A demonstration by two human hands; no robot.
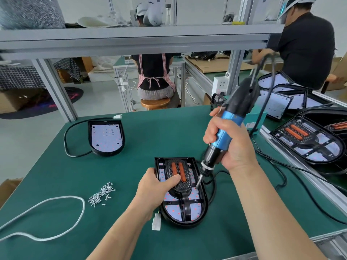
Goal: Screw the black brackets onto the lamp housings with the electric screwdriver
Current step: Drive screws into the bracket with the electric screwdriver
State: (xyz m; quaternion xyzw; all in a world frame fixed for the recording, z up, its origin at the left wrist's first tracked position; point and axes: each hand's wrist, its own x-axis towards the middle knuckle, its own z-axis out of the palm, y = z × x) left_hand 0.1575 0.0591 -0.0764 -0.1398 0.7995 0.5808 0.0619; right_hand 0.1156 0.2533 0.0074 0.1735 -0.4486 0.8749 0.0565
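A black lamp housing (203,205) lies on the green table in front of me, with a black bracket (185,198) and two orange strips seated in it. My left hand (155,186) grips the housing's left edge, thumb lying across the bracket. In my right hand (230,145) is the blue and black electric screwdriver (228,128), gripped around its body and tilted, its bit touching the bracket's right side. A pile of small silver screws (102,194) lies to the left. A second housing (106,136) without a bracket sits at the far left.
Housings with brackets (308,141) and bare ones (276,102) crowd the conveyor on the right. A white cord (56,216) loops at the near left. Black cables (277,177) trail right of the housing. Two people work beyond the aluminium frame (131,38).
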